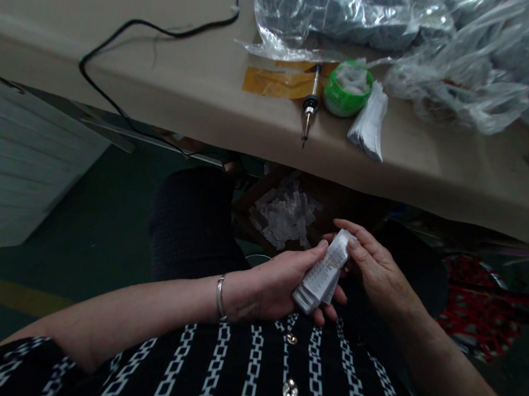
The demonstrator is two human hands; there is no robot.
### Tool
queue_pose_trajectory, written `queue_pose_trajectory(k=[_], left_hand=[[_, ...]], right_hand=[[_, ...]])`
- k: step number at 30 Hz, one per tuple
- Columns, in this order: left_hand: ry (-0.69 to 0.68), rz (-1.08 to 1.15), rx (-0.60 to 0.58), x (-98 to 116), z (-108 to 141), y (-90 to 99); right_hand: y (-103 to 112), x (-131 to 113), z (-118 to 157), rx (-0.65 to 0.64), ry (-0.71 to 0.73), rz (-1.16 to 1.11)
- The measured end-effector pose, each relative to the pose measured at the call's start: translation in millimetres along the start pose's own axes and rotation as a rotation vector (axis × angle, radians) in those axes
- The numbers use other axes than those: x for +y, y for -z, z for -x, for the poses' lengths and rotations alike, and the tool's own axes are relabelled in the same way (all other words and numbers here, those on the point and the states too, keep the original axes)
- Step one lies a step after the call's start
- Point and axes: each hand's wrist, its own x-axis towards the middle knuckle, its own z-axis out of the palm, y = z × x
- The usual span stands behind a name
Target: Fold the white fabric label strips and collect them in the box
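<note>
A bundle of white printed labels (320,278) with a thin yellowish band round it lies in my left hand (280,281), thumb along its upper edge and fingertips showing below it. My right hand (373,261) pinches the upper end of the same bundle between thumb and fingers. Both hands are above my lap. On the table edge ahead, a fanned stack of white labels (370,122) leans by a green tape roll (347,90). Left of the roll, a pen-like metal tool (308,110) points toward me over brown tape (278,83).
Clear plastic bags of grey items (361,19) lie at the back of the table (200,89). A black cable (122,28) hangs over its edge. Below, a box holds white paper scraps (286,215). A red-patterned round object (480,306) stands at lower right.
</note>
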Motion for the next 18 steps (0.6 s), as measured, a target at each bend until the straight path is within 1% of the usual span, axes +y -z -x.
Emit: queue_pose_trajectory(k=[6, 11, 15, 18], left_hand=[[-0.017, 0.006, -0.005, -1.4, 1.0, 0.6], [-0.049, -0.033, 0.031, -1.1, 4.3, -2.6], [-0.075, -0.071, 0.069, 0.5, 7.7, -7.3], [-0.069, -0.084, 0.08, 1.6, 8.8, -9.8]], right_hand=[[-2.2, 1.2, 0.9, -0.013, -0.007, -0.013], [-2.5, -1.9, 3.2, 0.006, 0.033, 0.05], [5.1, -3.0, 0.0, 0.115, 0.111, -0.045], [13.0, -5.4, -3.3, 0.199, 0.201, -0.02]])
